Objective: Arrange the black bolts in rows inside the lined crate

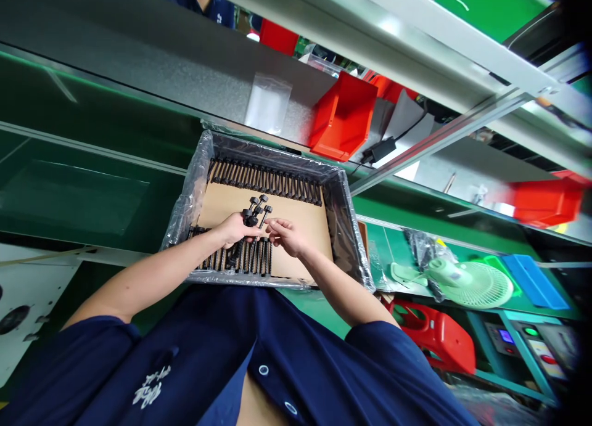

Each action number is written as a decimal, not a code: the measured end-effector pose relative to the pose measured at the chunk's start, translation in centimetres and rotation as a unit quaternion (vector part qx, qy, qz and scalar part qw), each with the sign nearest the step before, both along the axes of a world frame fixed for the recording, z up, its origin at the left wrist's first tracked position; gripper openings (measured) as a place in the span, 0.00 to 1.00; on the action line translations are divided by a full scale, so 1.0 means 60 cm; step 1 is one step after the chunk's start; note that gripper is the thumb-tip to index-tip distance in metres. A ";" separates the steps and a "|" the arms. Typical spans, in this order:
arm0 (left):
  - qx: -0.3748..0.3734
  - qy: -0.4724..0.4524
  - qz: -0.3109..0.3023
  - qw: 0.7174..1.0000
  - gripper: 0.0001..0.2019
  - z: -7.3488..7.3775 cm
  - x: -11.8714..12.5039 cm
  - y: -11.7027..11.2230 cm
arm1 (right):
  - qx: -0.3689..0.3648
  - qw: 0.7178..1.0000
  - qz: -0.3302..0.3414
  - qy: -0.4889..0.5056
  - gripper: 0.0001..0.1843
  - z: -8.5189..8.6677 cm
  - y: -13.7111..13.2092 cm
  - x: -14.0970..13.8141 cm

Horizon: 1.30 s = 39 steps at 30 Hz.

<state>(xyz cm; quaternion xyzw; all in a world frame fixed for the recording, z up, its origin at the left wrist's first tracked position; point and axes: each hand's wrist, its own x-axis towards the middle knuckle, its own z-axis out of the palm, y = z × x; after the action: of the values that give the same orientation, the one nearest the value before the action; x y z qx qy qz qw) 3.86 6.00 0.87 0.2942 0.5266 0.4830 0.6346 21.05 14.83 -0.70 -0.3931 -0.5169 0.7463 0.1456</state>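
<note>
On the green bench (pixel 74 198) I had a smooth top, with a grey shelf (pixel 171 74) running across behind it. Plastic-lined tray (pixel 357 247) sat square in front of the person, with a brown cardboard sheet (pixel 222 201) inside. Pale green fan (pixel 481 284) was off to the right; a red bin (pixel 345 118) stood on the shelf, a clear bag (pixel 268 102) well to its left. Room looked cluttered, but I saw free space over the cardboard. Dark rods lay side by side in two rows: far row (pixel 266 179) nearly the tray's full width, near row (pixel 259 256) stopping partway, bare card to its right. Left hand (pixel 235 230) was closed round a bunch of knob-headed rods (pixel 252 216), heads up, above the near row. Right hand (pixel 287 236) was half curled, thumb and fingertips nearly together just beside the bunch; I couldn't tell whether it had hold of a rod. Handling, my call: stiff, hardly fragile, light singly, heavier and prone to splaying when bunched, maybe slick along the shaft. Best grip I saw was a pinch right under the knob.
</note>
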 end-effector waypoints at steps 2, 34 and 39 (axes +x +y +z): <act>0.021 -0.003 -0.022 1.000 0.16 -0.002 0.003 -0.003 | -0.048 0.997 -0.008 0.060 0.22 0.008 -0.016 -0.021; -0.052 -0.062 -0.067 0.994 0.17 -0.005 0.000 -0.006 | 0.616 0.555 0.538 -0.152 0.16 -0.075 0.013 0.132; -0.052 -0.048 -0.040 0.997 0.17 -0.010 -0.003 -0.001 | 0.594 0.564 0.559 -0.132 0.15 -0.074 0.004 0.125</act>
<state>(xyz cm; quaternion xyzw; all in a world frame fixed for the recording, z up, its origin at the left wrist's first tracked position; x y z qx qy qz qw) 3.66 5.92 0.25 0.2577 0.5080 0.4429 0.6924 28.58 15.07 -5.14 0.0555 -0.9735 0.1432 -0.1697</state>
